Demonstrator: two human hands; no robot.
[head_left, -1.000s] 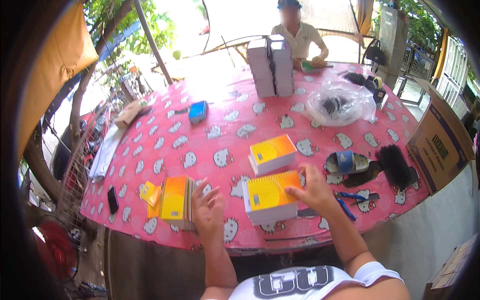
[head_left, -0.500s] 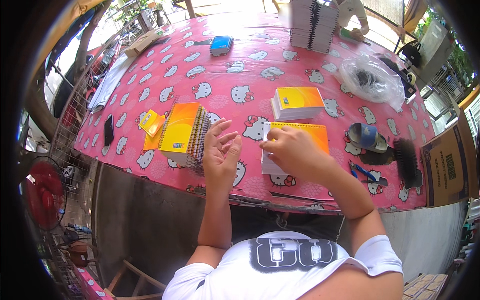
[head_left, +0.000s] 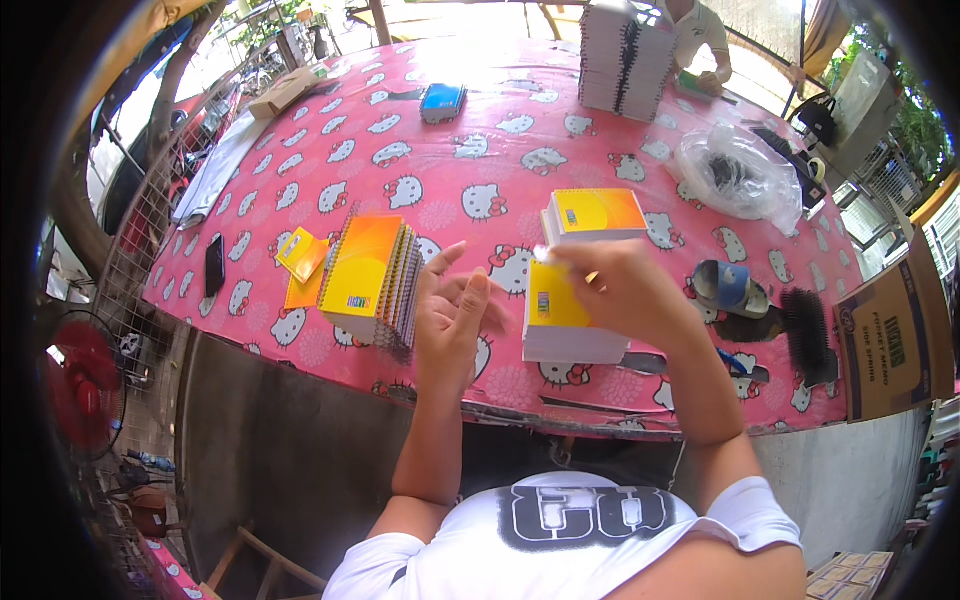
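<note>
My right hand (head_left: 625,290) is above the nearer stack of yellow-orange memo pads (head_left: 560,308), its fingers pinched together. A small white bit (head_left: 542,253) shows at its fingertips, too blurred to name. To the left, my left hand (head_left: 452,318) hovers over the table with fingers loosely spread and nothing in them. Just beside it stands a stack of spiral-bound memo pads (head_left: 362,268) with yellow-orange covers. A second stack of pads (head_left: 598,212) sits behind the one under my right hand. Two small yellow-orange pads (head_left: 302,256) lie left of the spiral-bound stack.
The pink patterned tablecloth (head_left: 430,165) carries a phone (head_left: 215,266), a blue pad stack (head_left: 442,102), tall spiral-bound stacks (head_left: 625,65) and a plastic bag (head_left: 740,175). A brush (head_left: 805,325), blue-handled pliers (head_left: 738,362) and a cardboard box (head_left: 895,335) are right. Another person's hand (head_left: 710,85) is far right.
My right hand has risen from the top edge of the nearer stack and shifted slightly right, its fingertips pinched. My left hand's fingers have turned a little toward the right. The view has tilted slightly.
</note>
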